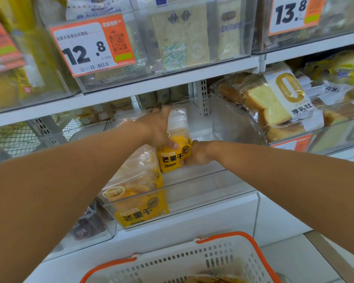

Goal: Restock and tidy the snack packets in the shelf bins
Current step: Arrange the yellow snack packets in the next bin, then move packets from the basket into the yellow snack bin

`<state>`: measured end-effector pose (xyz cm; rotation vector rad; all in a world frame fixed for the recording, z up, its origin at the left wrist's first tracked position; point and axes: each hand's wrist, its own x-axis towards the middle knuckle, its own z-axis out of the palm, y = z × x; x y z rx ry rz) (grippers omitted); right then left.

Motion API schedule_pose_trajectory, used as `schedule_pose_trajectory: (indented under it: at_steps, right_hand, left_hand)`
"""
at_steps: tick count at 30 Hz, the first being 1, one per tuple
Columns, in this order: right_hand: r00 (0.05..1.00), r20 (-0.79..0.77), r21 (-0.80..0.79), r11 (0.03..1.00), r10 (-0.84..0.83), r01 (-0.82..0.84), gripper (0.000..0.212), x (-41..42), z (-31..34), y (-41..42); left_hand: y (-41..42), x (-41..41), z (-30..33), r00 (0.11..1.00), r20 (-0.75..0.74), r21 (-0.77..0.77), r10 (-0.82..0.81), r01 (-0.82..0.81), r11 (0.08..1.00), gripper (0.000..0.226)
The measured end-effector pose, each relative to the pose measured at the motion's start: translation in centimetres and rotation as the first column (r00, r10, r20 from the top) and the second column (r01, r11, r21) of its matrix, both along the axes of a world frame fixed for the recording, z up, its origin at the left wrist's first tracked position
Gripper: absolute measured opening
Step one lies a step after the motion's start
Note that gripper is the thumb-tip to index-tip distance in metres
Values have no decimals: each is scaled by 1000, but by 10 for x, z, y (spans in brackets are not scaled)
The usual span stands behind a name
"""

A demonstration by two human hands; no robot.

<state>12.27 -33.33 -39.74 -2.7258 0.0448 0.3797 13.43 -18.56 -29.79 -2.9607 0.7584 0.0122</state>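
Note:
Both my hands reach into a clear plastic shelf bin (192, 186) on the middle shelf. A yellow dried-mango packet (175, 158) stands upright in the bin. My left hand (157, 127) presses on its top edge, fingers stretched toward the back. My right hand (194, 154) grips its lower right corner. To the left, a second yellow mango packet (139, 201) leans against the bin's front wall.
A white basket with orange rim (202, 260) sits below, holding a packet. Bread packets (274, 107) fill the bin at right. Upper-shelf bins carry price tags 12.8 (92, 44) and 13.8 (292, 13). A dark packet (88, 225) lies in the lower left bin.

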Motion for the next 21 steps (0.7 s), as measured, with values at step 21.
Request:
schedule_pose_trajectory:
  at_steps: [21]
  right_hand:
    - [993, -35, 479, 870, -110, 113, 103, -10, 28, -7]
  left_hand:
    - [2, 2, 5, 1000, -24, -93, 16, -18, 996, 115]
